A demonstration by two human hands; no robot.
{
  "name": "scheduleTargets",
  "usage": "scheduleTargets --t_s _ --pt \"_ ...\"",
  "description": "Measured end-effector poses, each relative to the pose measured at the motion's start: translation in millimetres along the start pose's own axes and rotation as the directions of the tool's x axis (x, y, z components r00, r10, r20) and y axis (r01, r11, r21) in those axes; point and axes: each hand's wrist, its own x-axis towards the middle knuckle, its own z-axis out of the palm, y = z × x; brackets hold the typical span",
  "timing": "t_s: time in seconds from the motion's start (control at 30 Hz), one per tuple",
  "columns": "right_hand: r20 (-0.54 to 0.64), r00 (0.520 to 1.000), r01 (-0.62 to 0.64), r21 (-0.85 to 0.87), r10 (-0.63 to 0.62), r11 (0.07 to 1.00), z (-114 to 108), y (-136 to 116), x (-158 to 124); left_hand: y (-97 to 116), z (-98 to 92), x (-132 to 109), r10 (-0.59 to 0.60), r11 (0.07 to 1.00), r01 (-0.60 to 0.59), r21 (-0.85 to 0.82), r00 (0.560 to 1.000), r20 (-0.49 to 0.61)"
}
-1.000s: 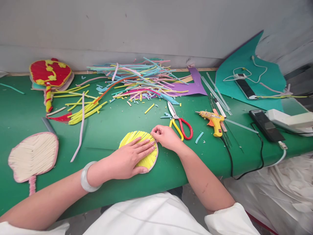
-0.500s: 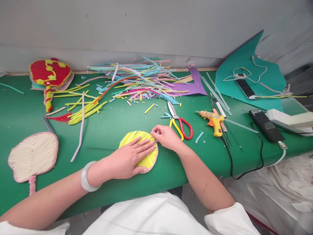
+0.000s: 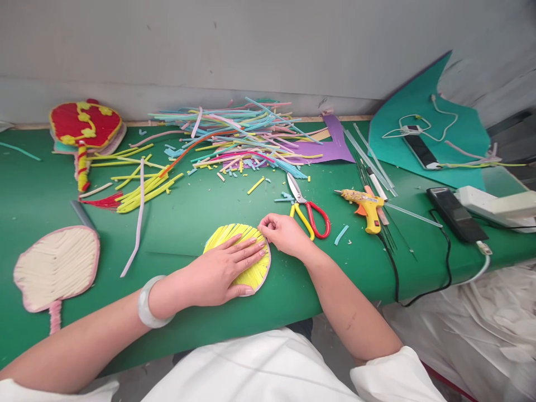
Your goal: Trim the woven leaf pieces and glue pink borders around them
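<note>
A round yellow disc (image 3: pixel 257 275), covered with rows of pipe cleaners, lies near the front edge of the green table; a thin pale pink edging (image 3: pixel 269 267) runs along its right side. My left hand (image 3: pixel 226 271) rests flat across the disc with fingers stretched out, pressing it to the table and hiding its middle. At the disc's upper right rim, the fingertips of my right hand (image 3: pixel 280 231) are pinched together on the edge. Scissors (image 3: pixel 302 204) with one red and one yellow handle lie just beyond my right hand.
A yellow glue gun (image 3: pixel 368 209) with its cord lies to the right, near a black power bank (image 3: pixel 456 215). Heaped pipe cleaners (image 3: pixel 234 134) lie at the back. On the left are a cream fan (image 3: pixel 56 268) and a red fan (image 3: pixel 86 124). A teal sheet (image 3: pixel 456 123) stands at back right.
</note>
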Motion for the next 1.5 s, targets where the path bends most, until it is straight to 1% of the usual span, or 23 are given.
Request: scheduleTargets --t_s 0.33,0.7,0.83,0.97,1.1,1.23,1.3,1.33,1.4,1.43,1.5 --pt "-0.008 1.000 -0.002 -0.013 0.002 1.000 -1 -2 0 1 -1.0 -1 0.010 1.000 -0.010 -0.012 1.000 -0.022" --pt "-0.006 1.000 -0.007 -0.008 0.007 1.000 -1 -2 0 1 -2.5 1 -0.012 1.000 0.013 -0.015 1.000 0.028" --pt "-0.002 1.000 -0.005 0.000 0.005 1.000 -1 -2 -1 1 -1.4 1 -0.009 1.000 0.009 -0.019 1.000 0.014" --pt "0.010 1.000 0.002 0.023 -0.002 1.000 -1 -1 -2 0 -0.8 0 0.002 0.999 -0.002 -0.039 1.000 -0.007" --pt "0.007 1.000 0.002 0.067 -0.002 0.998 -1 3 -1 -1 -2.2 0 -0.006 0.998 0.008 -0.058 1.000 0.026" --pt "-0.010 1.000 0.005 0.121 -0.004 0.993 0 7 1 -1 -7.5 1 -0.016 0.996 0.020 -0.090 0.999 0.046" --pt "-0.017 1.000 0.009 0.156 -0.006 0.988 1 8 1 -1 -11.5 1 -0.006 0.992 0.008 -0.122 1.000 0.017" --pt "-0.022 1.000 0.012 0.176 -0.008 0.984 1 8 1 -1 -13.6 1 0.002 0.990 -0.005 -0.142 1.000 -0.020" --pt "-0.039 0.999 0.018 0.221 -0.009 0.975 0 8 0 -3 -17.8 2 0.006 0.982 -0.031 -0.184 0.991 -0.134" --pt "-0.053 0.999 0.023 0.246 -0.010 0.969 0 7 -1 -5 -20.0 2 -0.004 0.979 -0.038 -0.202 0.979 -0.205" --pt "-0.094 0.995 0.041 0.303 -0.013 0.952 -2 6 -4 -8 -25.2 1 -0.068 0.973 -0.014 -0.230 0.938 -0.341"
